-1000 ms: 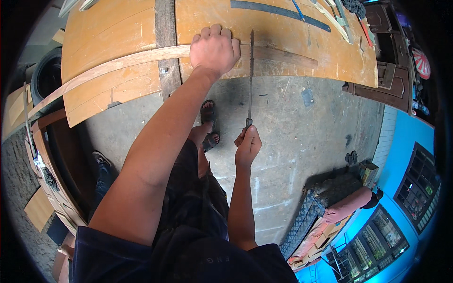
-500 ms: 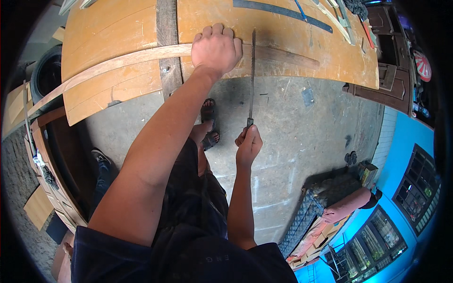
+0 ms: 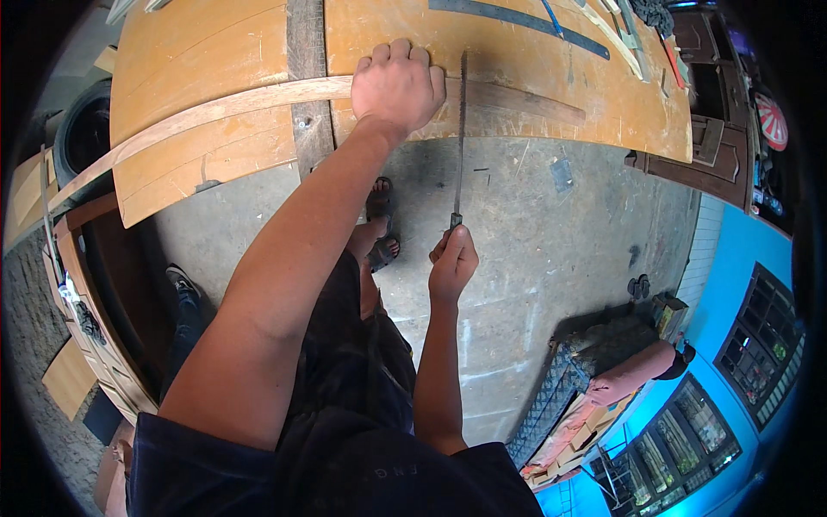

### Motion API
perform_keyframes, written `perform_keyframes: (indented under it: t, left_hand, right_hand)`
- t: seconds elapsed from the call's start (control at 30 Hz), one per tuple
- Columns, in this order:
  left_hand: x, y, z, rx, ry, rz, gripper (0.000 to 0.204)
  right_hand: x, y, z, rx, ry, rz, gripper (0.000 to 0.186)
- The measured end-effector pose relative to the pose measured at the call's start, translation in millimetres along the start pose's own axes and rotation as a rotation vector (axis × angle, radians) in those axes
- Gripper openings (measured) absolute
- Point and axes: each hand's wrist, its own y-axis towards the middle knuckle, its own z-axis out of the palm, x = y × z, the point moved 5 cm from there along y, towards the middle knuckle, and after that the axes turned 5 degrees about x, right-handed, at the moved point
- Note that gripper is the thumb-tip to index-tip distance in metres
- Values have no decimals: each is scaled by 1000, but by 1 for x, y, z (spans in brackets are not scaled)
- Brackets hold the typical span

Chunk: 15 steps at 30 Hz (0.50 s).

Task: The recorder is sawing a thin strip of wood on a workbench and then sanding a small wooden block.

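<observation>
A long, thin wooden strip (image 3: 215,107) lies across the orange-brown wooden tabletop (image 3: 207,47), its left end reaching past the table's edge. My left hand (image 3: 398,88) is closed over the strip and holds it against the table, knuckles upward; its fingertips are hidden. Just right of that hand, a narrow-bladed handsaw (image 3: 461,142) crosses the strip, its tip pointing away from me over the table. The dark saw handle sits in my right hand (image 3: 454,261), which is closed around it in front of the table's near edge.
A dark board (image 3: 301,52) runs crosswise under the strip. Farther back lie a dark flat ruler-like bar (image 3: 525,26) and a blue pencil (image 3: 550,19). A tyre (image 3: 86,129) and wooden cabinet (image 3: 108,267) stand left. Another person's shoe (image 3: 181,280) shows beside the cabinet.
The picture has shifted very slightly. Both hands, the saw and the strip keep nearly the same positions relative to one another.
</observation>
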Motion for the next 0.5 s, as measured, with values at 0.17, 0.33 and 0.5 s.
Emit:
perform_keyframes:
  t: [0.17, 0.33, 0.5]
  left_hand:
    - [-1, -1, -2, -59, 3, 15, 31]
    - [-4, 0, 0, 15, -5, -3, 36]
    - [3, 2, -1, 21, 10, -25, 36]
  right_hand:
    - [17, 28, 16, -78, -227, -46, 41]
    - [28, 55, 25, -29, -209, -58, 40]
    - [-8, -4, 1, 35, 20, -11, 40]
